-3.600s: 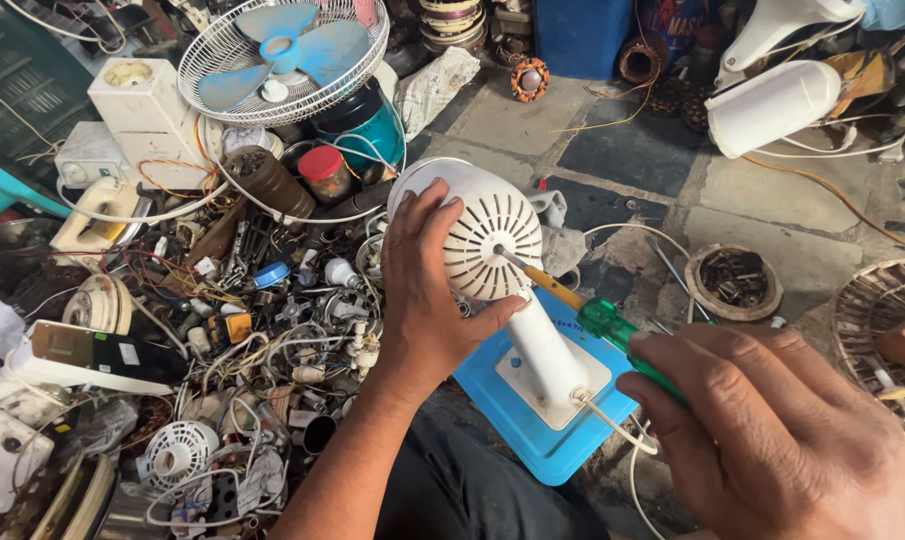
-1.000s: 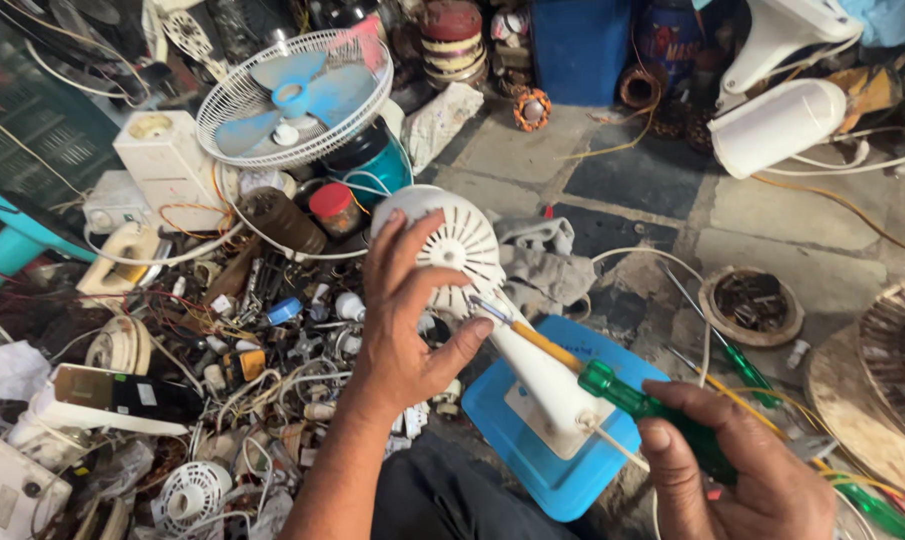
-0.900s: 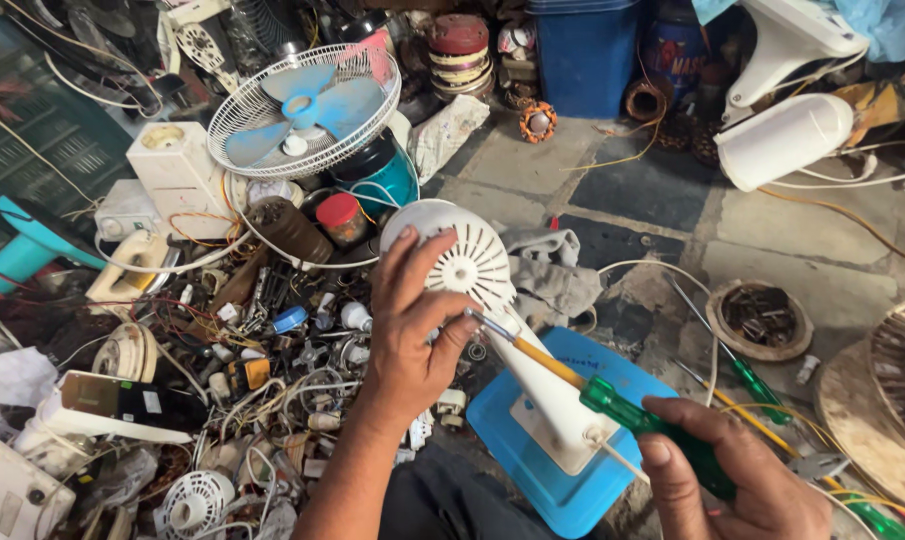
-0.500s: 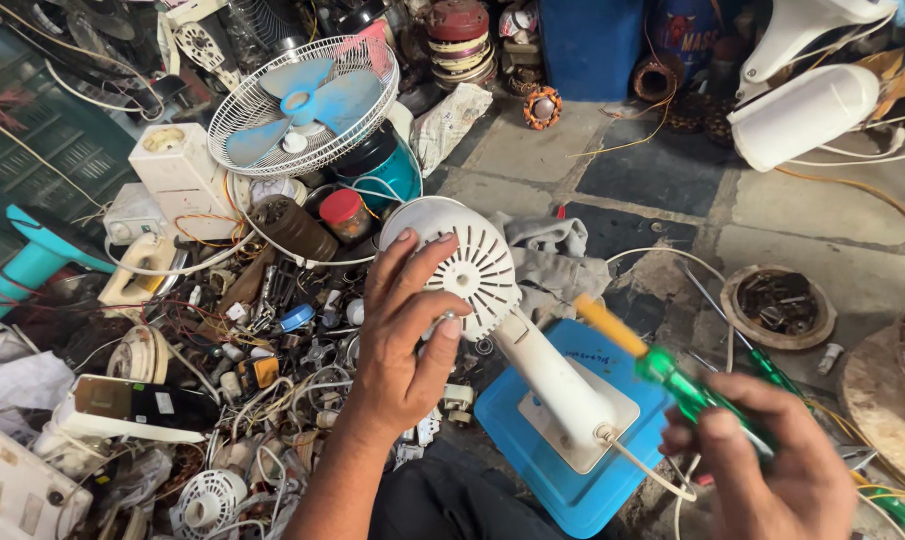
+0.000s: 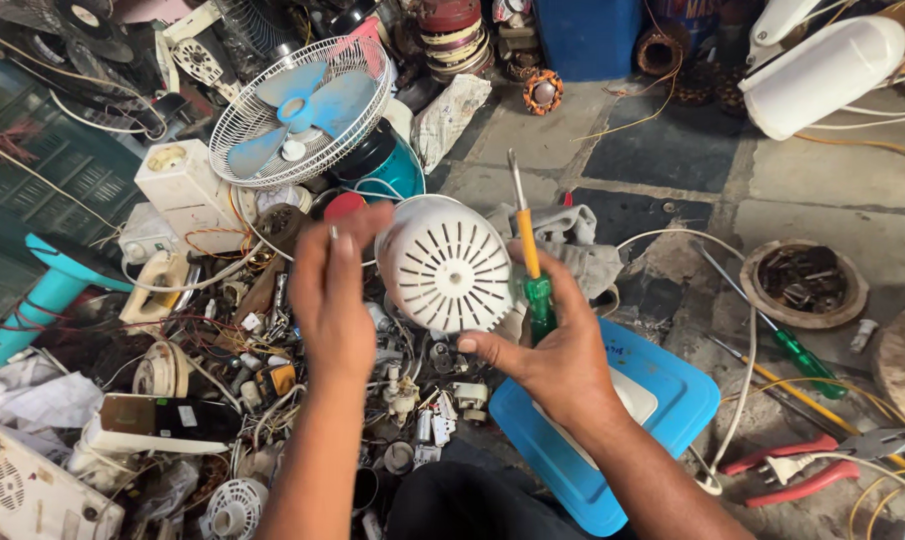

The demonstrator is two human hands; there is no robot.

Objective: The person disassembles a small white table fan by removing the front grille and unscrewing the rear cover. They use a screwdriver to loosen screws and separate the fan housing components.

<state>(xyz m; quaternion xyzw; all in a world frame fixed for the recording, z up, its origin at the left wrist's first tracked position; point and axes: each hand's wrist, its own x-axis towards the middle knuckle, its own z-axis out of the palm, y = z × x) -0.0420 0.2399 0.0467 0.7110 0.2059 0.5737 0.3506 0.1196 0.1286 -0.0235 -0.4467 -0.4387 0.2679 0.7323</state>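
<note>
A: Where's the round white slotted plastic motor housing?

B: Over the blue fan base. The right hand steadies it while gripping the green-handled screwdriver.

A: And the left hand?

B: Beside it, fingers pinched together on something tiny. I'd keep that pinch firm and the housing supported.

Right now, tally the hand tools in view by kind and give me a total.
Screwdrivers: 3, the held screwdriver in the right hand, plus two floor screwdrivers, one with a green handle and one with a yellow shaft
Red-handled pliers: 1
Total: 4
</note>
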